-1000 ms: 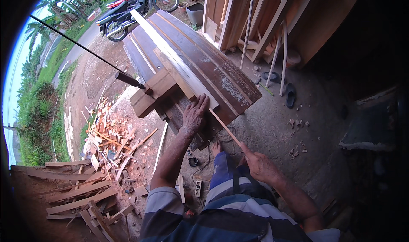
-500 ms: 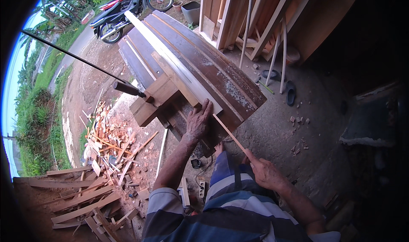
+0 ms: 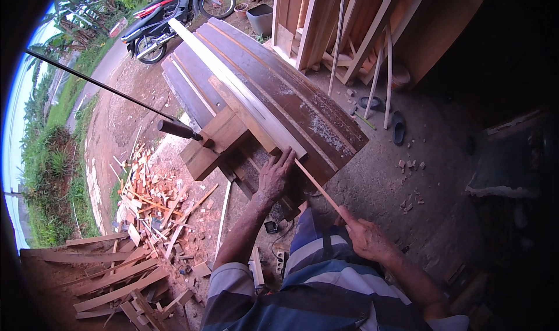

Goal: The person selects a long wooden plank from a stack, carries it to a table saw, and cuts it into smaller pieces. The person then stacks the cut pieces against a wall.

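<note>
A long pale wooden strip (image 3: 233, 85) lies lengthwise on a dark worktable (image 3: 303, 107), along a wooden fence piece (image 3: 247, 117). My left hand (image 3: 272, 179) rests at the near ends of the fence and the strip, its fingers stretched out and touching the wood. In my right hand (image 3: 368, 238), closed round one end, is a thin wooden stick (image 3: 317, 185). The stick's far tip meets the near end of the pale strip. Left of the fence, a clamp with a wooden handle (image 3: 179, 129) and long dark bar sits at a wooden block (image 3: 224, 134).
Offcuts (image 3: 154, 194) and boards (image 3: 125, 281) are heaped at the lower left. Frames and planks (image 3: 326, 28) lean at the back right, near dark sandals (image 3: 398, 127) on the floor. A motorbike (image 3: 174, 19) stands beyond the table. Sawdust covers part of the tabletop.
My left hand has slid back a little toward me along the wood. My right hand still holds the stick against the strip's end. The view has shifted slightly.
</note>
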The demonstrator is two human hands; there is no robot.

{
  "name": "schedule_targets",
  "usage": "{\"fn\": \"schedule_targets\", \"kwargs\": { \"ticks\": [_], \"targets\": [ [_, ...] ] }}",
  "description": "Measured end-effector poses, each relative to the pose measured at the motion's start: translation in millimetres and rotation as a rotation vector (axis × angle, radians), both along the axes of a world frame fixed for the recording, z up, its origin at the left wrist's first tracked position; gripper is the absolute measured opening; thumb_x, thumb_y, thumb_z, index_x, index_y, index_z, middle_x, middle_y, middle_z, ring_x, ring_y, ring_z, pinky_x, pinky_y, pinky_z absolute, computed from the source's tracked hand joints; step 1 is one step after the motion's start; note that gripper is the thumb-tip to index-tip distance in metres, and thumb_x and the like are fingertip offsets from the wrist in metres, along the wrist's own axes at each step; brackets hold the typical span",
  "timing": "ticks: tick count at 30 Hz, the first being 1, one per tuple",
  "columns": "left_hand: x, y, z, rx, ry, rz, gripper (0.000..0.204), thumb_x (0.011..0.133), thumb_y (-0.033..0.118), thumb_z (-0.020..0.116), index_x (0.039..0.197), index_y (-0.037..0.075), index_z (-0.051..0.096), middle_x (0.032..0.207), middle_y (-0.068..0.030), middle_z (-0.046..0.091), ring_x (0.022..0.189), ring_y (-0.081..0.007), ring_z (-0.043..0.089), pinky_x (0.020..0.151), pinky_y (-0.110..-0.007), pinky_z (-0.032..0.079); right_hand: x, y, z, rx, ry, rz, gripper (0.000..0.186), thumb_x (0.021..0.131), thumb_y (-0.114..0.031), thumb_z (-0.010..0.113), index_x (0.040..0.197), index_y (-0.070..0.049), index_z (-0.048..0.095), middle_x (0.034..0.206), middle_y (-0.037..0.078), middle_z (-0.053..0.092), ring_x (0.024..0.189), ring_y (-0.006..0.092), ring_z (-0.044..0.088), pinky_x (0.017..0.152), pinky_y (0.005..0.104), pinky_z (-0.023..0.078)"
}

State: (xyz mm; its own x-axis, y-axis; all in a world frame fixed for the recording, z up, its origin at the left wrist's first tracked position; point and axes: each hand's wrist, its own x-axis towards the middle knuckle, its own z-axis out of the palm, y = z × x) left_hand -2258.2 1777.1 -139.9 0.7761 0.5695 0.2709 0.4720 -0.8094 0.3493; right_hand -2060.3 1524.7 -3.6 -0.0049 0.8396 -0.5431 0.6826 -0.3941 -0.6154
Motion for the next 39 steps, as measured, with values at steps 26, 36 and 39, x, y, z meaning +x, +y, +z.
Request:
{"fn": "schedule_targets", "kwargs": {
  "ticks": [26,36,39],
  "targets": [
    [6.6,400.8,12.4,-0.210,0.740,0.343,0.067,0.105,0.057,0.026,0.118,0.013,0.074,0.128,-0.0192,0.068,0.136,-0.0412,0.052,0.123,-0.064,0.003,-18.9,49.6,15.6,-0.100,-0.011,-0.054,0.078,0.092,-0.006,0.053,0.161,-0.009,0.018,0.091,0.029,0.062,0.088,0.0496,0.064,0.081,0.0566,0.053],
    [-3.1,396.9,10.3,-0.161,0.739,0.324,0.061,0.105,0.054,0.030,0.113,0.015,0.076,0.123,-0.0173,0.070,0.129,-0.0372,0.057,0.120,-0.069,0.003,-17.9,43.9,12.5,-0.025,0.009,-0.051,0.075,0.094,-0.007,0.052,0.161,-0.008,0.019,0.088,0.028,0.060,0.087,0.0478,0.062,0.081,0.0555,0.051],
    [2.6,392.4,11.1,-0.173,0.756,0.317,0.062,0.105,0.053,0.031,0.111,0.011,0.076,0.122,-0.0175,0.071,0.130,-0.0372,0.057,0.120,-0.068,0.003,-18.4,42.3,15.7,-0.037,0.000,-0.082,0.073,0.096,-0.009,0.051,0.162,-0.009,0.018,0.087,0.028,0.060,0.086,0.0480,0.062,0.080,0.0559,0.051]
  ]
}}
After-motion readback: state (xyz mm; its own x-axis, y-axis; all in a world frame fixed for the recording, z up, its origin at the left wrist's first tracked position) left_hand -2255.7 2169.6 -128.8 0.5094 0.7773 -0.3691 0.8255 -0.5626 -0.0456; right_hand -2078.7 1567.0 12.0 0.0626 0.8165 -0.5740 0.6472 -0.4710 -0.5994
